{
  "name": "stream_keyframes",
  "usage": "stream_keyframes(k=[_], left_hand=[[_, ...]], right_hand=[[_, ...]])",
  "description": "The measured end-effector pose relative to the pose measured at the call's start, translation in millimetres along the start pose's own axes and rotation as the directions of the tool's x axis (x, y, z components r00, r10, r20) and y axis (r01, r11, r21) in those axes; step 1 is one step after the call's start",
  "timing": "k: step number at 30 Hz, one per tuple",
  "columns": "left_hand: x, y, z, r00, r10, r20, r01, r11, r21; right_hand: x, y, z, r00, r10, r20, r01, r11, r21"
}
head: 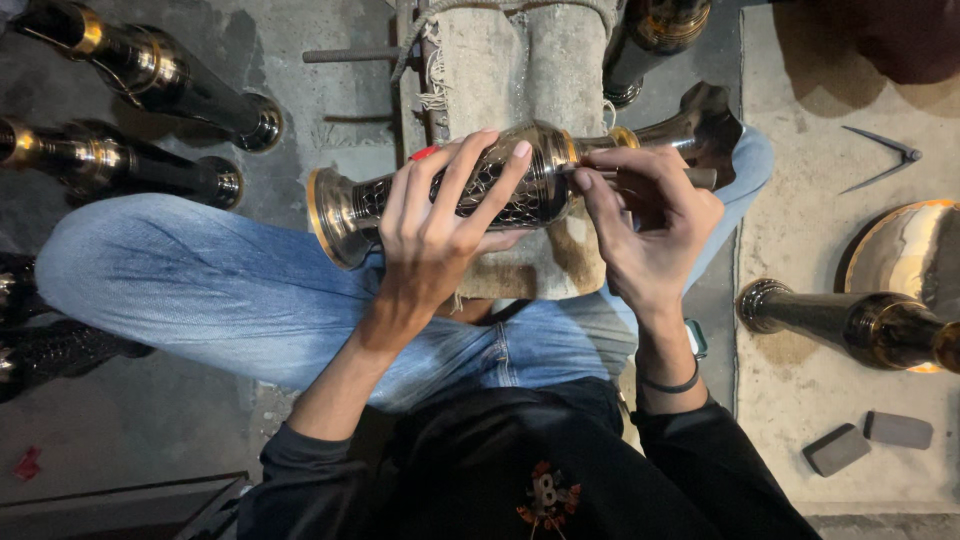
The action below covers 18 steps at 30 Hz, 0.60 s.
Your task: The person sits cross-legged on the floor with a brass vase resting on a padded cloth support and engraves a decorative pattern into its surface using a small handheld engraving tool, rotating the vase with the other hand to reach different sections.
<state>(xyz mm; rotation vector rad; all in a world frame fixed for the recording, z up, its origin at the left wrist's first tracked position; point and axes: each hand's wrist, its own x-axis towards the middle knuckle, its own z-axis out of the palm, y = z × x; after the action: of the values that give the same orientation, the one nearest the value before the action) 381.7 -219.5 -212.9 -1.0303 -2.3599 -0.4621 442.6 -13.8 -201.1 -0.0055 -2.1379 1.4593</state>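
Note:
A dark and gold engraved metal vase [545,165] lies on its side across a padded cloth block [510,60], above my crossed legs in blue jeans [200,290]. My left hand [440,225] wraps over the vase's patterned belly and steadies it. My right hand [645,230] pinches a thin metal engraving tool [700,178] against the vase near its gold neck band. The tool's tip is hidden by my fingers.
Several similar dark vases lie around: two at the upper left [160,70], one at the top [655,35], one at the right [850,325] beside a brass plate [905,250]. A metal divider [885,155] and two grey blocks [865,440] rest on the right mat.

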Motion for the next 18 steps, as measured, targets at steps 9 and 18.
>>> stream_keyframes(k=[9, 18], left_hand=[[0.7, -1.9, -0.8, 1.000, 0.012, -0.018, -0.011, 1.000, 0.025], [5.2, -6.2, -0.2, 0.999, 0.017, -0.028, -0.017, 1.000, -0.005]], right_hand=[[5.4, -6.5, 0.1, 0.998, -0.055, 0.043, 0.054, 0.998, 0.006], [7.6, -0.2, -5.3, 0.979, -0.180, 0.096, 0.183, 0.983, -0.016]])
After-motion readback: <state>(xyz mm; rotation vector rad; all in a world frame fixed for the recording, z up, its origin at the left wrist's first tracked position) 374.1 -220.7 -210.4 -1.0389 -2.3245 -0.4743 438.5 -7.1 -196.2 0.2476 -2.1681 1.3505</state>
